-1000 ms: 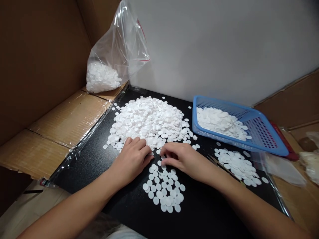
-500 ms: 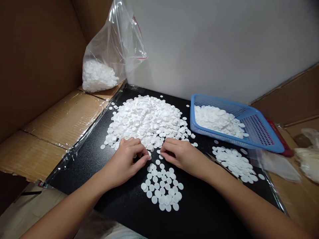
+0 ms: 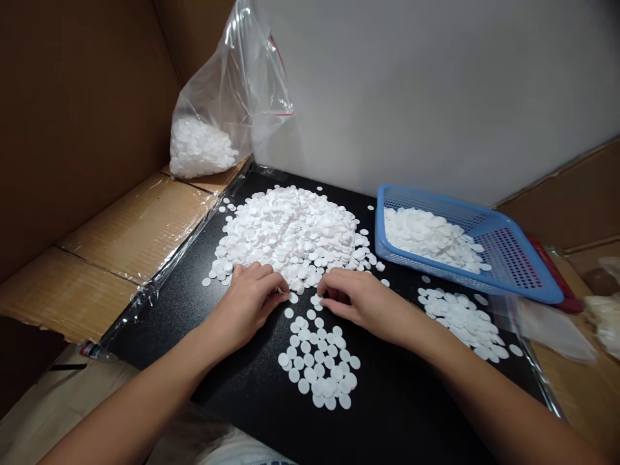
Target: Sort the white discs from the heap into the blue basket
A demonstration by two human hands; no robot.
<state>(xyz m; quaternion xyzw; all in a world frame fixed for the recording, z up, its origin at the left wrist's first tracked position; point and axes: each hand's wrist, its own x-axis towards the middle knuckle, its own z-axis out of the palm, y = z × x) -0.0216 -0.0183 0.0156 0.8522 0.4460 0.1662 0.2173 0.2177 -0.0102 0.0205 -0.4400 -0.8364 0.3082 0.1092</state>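
Observation:
Small flat white discs lie in a large heap (image 3: 290,226) on the black tabletop. At the heap's near edge, my left hand (image 3: 252,294) is closed, thumb and index finger together at a white disc (image 3: 293,298). Just across from it, my right hand (image 3: 356,297) is curled in a pinch, its fingertips at another white disc (image 3: 316,300). Between and below both hands, a loose spread of discs (image 3: 320,361) lies mostly in one layer, some overlapping. The palms and inner fingers are partly hidden.
A blue mesh basket (image 3: 465,278) holding more discs stands at the right, over a red object (image 3: 557,278). In front of it lies a smaller disc pile (image 3: 465,323). A clear bag (image 3: 203,148) of white pieces sits on cardboard (image 3: 126,232) at back left.
The view has shifted slightly, moving the scene right. A disc now lies apart below my left fingertips, whose thumb has drawn in closer to the index finger. My right hand stays near the heap's edge.

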